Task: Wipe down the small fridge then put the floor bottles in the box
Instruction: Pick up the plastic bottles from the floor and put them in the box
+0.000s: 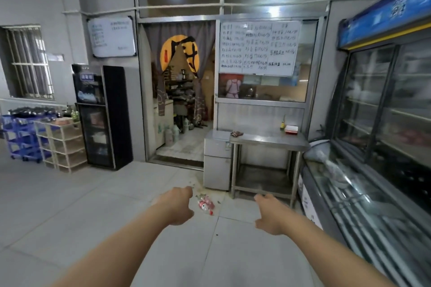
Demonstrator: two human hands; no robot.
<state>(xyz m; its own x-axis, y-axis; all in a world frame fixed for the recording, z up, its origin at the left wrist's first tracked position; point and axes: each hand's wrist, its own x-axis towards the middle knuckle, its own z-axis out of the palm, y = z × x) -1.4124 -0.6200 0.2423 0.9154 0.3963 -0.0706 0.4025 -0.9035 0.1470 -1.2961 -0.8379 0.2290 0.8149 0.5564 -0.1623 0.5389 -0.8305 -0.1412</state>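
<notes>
My left hand (178, 205) and right hand (270, 213) were stretched out ahead, fingers loosely curled and holding nothing. I judged the wiping had not started: I was on the approach, and the next move called for a cloth, perhaps the dark rag (236, 133) on the counter (268, 141). The fridge (217, 161) stood well beyond my fingers, tucked against the counter's left end. The bottles (205, 204) lay on the floor (70, 205) between my hands, farther off. I saw no box.
</notes>
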